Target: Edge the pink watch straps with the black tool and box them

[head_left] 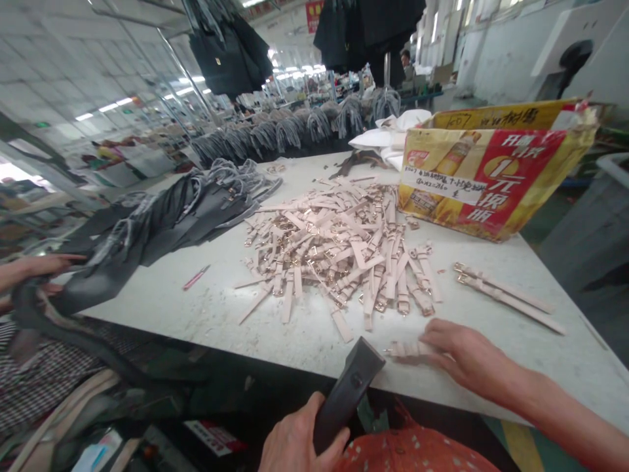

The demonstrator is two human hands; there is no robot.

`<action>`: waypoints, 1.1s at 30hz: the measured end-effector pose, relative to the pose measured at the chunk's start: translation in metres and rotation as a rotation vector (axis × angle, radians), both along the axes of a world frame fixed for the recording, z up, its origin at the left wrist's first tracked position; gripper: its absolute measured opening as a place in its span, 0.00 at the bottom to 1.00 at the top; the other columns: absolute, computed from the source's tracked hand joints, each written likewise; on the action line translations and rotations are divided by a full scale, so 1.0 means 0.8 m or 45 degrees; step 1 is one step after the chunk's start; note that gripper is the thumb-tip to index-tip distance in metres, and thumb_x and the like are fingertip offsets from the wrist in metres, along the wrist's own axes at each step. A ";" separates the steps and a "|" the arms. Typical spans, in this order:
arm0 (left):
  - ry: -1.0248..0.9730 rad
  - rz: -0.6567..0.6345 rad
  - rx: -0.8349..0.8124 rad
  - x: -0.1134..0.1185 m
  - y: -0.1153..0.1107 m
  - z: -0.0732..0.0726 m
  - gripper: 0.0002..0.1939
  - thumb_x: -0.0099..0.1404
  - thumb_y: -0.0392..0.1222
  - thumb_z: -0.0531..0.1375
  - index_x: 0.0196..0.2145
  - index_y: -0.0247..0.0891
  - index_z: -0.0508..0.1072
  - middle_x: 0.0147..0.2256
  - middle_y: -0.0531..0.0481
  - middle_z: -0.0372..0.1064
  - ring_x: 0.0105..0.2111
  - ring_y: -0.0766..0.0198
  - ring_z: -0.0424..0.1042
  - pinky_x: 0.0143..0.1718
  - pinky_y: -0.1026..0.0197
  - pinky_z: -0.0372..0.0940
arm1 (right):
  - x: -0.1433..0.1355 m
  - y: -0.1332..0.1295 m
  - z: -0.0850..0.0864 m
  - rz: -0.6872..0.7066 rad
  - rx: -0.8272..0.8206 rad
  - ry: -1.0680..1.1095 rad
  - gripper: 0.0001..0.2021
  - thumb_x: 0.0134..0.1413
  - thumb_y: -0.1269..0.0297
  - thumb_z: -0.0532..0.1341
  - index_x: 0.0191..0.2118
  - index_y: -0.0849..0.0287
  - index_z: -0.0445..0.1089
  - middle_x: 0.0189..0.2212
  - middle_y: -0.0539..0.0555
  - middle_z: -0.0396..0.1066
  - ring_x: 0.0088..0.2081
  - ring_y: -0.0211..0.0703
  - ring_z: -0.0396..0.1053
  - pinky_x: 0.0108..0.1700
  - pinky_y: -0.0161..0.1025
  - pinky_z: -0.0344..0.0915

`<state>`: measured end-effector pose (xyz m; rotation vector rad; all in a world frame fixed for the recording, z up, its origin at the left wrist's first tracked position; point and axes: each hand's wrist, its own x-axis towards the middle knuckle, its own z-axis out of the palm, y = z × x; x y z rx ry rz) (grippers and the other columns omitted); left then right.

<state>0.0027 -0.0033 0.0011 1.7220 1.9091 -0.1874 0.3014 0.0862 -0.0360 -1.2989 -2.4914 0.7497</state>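
My left hand (299, 436) is closed around a dark blocky tool (351, 387), whose squared end points up at the table's front edge. I cannot tell its exact kind. My right hand (474, 360) rests low over the table, its fingers closed on a short pale pink buckle strap (405, 350) that lies near the front edge. The strap is slightly blurred. Behind it spreads a heap of similar pale pink buckle straps (324, 242) with gold-coloured buckles. Two longer buckle straps (511, 298) lie side by side to the right of the heap.
A yellow and red cardboard box (452, 177) stands at the table's back right. Dark grey pieces with wrapped handles (162, 216) are piled at left, where another person's hand (39, 267) touches them. A small pink-handled cutter (196, 278) lies on the white table (162, 308).
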 end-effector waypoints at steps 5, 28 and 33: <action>-0.055 -0.057 0.005 0.005 0.007 -0.004 0.10 0.61 0.49 0.55 0.36 0.42 0.69 0.30 0.52 0.74 0.33 0.60 0.74 0.32 0.65 0.59 | 0.008 -0.045 -0.049 -0.232 0.056 0.080 0.11 0.58 0.68 0.54 0.44 0.57 0.70 0.42 0.58 0.67 0.42 0.47 0.68 0.45 0.43 0.66; 0.050 -0.401 0.088 0.041 0.052 0.018 0.07 0.63 0.48 0.53 0.35 0.45 0.68 0.30 0.53 0.75 0.32 0.55 0.75 0.30 0.61 0.58 | -0.018 -0.033 -0.048 -0.181 -0.021 0.467 0.08 0.57 0.72 0.54 0.36 0.58 0.70 0.36 0.57 0.66 0.40 0.44 0.65 0.42 0.41 0.65; 0.091 -0.394 0.088 0.039 0.059 0.019 0.09 0.63 0.48 0.52 0.35 0.44 0.68 0.29 0.52 0.75 0.33 0.55 0.75 0.30 0.61 0.59 | -0.013 -0.030 -0.040 -0.122 0.002 0.348 0.09 0.58 0.71 0.54 0.40 0.57 0.70 0.35 0.57 0.65 0.39 0.45 0.64 0.40 0.42 0.64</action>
